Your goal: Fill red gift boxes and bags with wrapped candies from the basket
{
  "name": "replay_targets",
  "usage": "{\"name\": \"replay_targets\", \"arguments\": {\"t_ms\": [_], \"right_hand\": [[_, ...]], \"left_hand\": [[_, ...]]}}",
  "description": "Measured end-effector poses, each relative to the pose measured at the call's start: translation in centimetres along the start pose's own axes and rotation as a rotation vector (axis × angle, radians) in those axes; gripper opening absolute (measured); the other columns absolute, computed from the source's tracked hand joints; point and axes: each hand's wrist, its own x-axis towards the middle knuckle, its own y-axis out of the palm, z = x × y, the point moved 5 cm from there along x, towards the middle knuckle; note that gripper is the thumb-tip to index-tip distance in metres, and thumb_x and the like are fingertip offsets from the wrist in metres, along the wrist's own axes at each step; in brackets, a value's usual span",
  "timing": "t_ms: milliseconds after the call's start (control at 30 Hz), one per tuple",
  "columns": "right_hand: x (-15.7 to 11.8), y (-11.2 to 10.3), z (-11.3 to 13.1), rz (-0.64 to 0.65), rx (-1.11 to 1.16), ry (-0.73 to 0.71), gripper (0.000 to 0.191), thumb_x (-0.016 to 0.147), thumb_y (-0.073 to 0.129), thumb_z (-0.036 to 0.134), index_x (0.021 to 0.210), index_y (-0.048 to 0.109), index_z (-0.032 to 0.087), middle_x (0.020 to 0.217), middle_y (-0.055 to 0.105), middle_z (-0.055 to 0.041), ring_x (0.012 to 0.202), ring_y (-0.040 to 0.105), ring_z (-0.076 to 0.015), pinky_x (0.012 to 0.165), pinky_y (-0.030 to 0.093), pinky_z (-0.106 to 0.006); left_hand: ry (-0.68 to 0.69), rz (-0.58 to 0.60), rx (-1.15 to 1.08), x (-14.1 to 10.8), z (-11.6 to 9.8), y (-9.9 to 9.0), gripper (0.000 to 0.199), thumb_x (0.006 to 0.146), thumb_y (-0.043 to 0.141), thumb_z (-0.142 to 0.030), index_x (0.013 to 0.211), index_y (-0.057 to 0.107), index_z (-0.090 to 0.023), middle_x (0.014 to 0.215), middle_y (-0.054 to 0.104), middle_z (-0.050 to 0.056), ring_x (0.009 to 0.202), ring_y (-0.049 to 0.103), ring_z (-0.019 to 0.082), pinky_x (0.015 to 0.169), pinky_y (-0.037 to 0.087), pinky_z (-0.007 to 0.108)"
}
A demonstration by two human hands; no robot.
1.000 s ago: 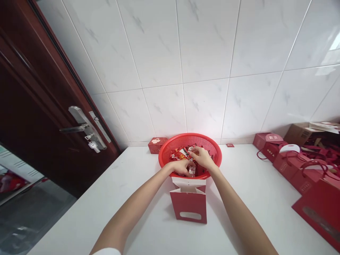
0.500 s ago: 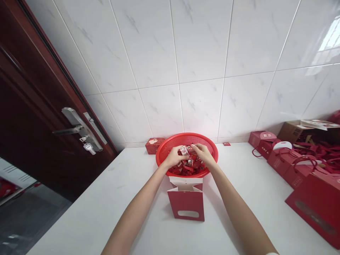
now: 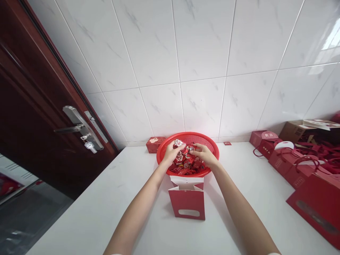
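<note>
The person's left hand [image 3: 171,154] was over the left side of a red mesh basket [image 3: 160,163], its thumb and fingers closed on a white-and-red wrapped packet [image 3: 180,144]. The right hand [image 3: 205,155] reached in over the opposite side, its fingers curled at the heap of wrapped sweets [image 3: 186,167]; whether it gripped one could not be told. The sweets (mostly red, their wrappers shiny and crumpled) lay inside the basket, which rested on a white table [image 3: 132,187] near the tiled wall [image 3: 159,63].

An open red box [image 3: 188,205] stood upright on the near side of the basket, between the forearms, with its top flaps spread and an oblong window low on its front. A small patterned red box [image 3: 154,145] sat just beside the basket on the left, and a little red card [image 3: 227,143] lay to the right of it. Farther right, red boxes with cord handles [image 3: 284,162] stood in a row beside a cardboard carton [image 3: 290,132] and dark red ribbons [image 3: 324,150].
</note>
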Motion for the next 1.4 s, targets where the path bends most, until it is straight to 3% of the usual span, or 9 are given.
{"name": "replay_targets", "arguments": {"t_ms": [200, 267, 400, 633, 767, 967, 1167, 1300, 1400], "right_hand": [[0.4, -1.1, 0.0, -0.180, 0.038, -0.046, 0.040, 0.066, 0.080, 0.024, 0.100, 0.061, 0.022, 0.076, 0.068, 0.0005, 0.076, 0.069, -0.0188, 0.057, 0.055, -0.025], [0.4, -1.3, 0.1, -0.202, 0.040, -0.059, 0.035, 0.064, 0.079, 0.025, 0.094, 0.061, 0.022, 0.074, 0.066, 0.0011, 0.076, 0.068, -0.0192, 0.058, 0.055, -0.026], [0.0, -1.1, 0.6, -0.188, 0.032, -0.072, 0.026, 0.060, 0.077, 0.026, 0.079, 0.060, 0.022, 0.071, 0.065, 0.0019, 0.073, 0.066, -0.0181, 0.060, 0.053, -0.026], [-0.5, -0.5, 0.9, -0.119, 0.032, -0.054, 0.023, 0.059, 0.075, 0.025, 0.079, 0.063, 0.020, 0.072, 0.068, 0.0012, 0.073, 0.067, -0.0183, 0.063, 0.055, -0.028], [-0.5, -0.4, 0.9, -0.126, 0.058, -0.031, 0.020, 0.060, 0.074, 0.022, 0.077, 0.062, 0.021, 0.076, 0.069, -0.0002, 0.079, 0.070, -0.0207, 0.070, 0.061, -0.033], [-0.5, -0.5, 0.6, -0.150, 0.047, -0.006, 0.023, 0.064, 0.075, 0.019, 0.084, 0.063, 0.021, 0.075, 0.069, -0.0001, 0.073, 0.071, -0.0194, 0.066, 0.060, -0.032], [-0.6, 0.0, 0.6, -0.097, -0.024, -0.007, 0.028, 0.066, 0.081, 0.025, 0.091, 0.071, 0.019, 0.080, 0.074, -0.0028, 0.080, 0.071, -0.0202, 0.076, 0.057, -0.032], [-0.7, 0.3, 1.2, -0.038, -0.082, -0.084, 0.031, 0.072, 0.079, 0.043, 0.093, 0.075, 0.019, 0.094, 0.077, -0.0050, 0.098, 0.069, -0.0214, 0.088, 0.053, -0.032], [-0.8, 0.4, 1.3, 0.006, -0.013, -0.088, 0.037, 0.073, 0.077, 0.052, 0.089, 0.074, 0.019, 0.096, 0.076, -0.0053, 0.095, 0.069, -0.0209, 0.085, 0.054, -0.032]], "left_hand": [[-0.097, 0.002, 0.035, 0.3, 1.0, -0.2, 0.031, 0.073, 0.072, -0.047, 0.085, 0.059, -0.021, 0.087, 0.070, 0.003, 0.075, 0.068, 0.021, 0.073, 0.054, 0.034], [-0.103, 0.020, 0.078, 0.3, 1.1, -0.2, 0.028, 0.075, 0.070, -0.045, 0.085, 0.062, -0.021, 0.089, 0.071, 0.004, 0.082, 0.068, 0.022, 0.077, 0.053, 0.034], [-0.067, 0.075, 0.174, 0.1, 0.9, 0.0, 0.025, 0.078, 0.067, -0.045, 0.081, 0.068, -0.020, 0.093, 0.072, 0.004, 0.096, 0.065, 0.024, 0.086, 0.049, 0.032], [0.032, 0.241, 0.204, -0.5, -0.2, 1.2, 0.032, 0.072, 0.070, -0.048, 0.083, 0.072, -0.018, 0.089, 0.074, 0.005, 0.089, 0.065, 0.023, 0.081, 0.049, 0.032], [0.096, 0.208, 0.186, -0.4, -0.4, 1.0, 0.032, 0.071, 0.070, -0.048, 0.080, 0.068, -0.017, 0.084, 0.071, 0.004, 0.080, 0.064, 0.021, 0.075, 0.049, 0.031], [0.150, 0.107, 0.177, -0.1, -0.2, 0.1, 0.028, 0.076, 0.067, -0.045, 0.078, 0.063, -0.018, 0.061, 0.061, 0.000, 0.060, 0.059, 0.017, 0.065, 0.048, 0.030], [0.225, 0.082, 0.124, -0.5, -1.1, 0.3, 0.022, 0.077, 0.066, -0.037, 0.089, 0.067, -0.019, 0.096, 0.072, 0.007, 0.097, 0.068, 0.022, 0.092, 0.051, 0.035], [0.253, 0.176, 0.111, -1.0, -1.5, 0.9, 0.018, 0.075, 0.069, -0.036, 0.079, 0.067, -0.018, 0.109, 0.070, 0.009, 0.103, 0.067, 0.023, 0.092, 0.052, 0.036], [0.291, 0.246, 0.188, -1.3, -1.6, 1.2, 0.013, 0.077, 0.067, -0.031, 0.075, 0.069, -0.018, 0.113, 0.068, 0.010, 0.106, 0.066, 0.024, 0.091, 0.053, 0.036]]}}
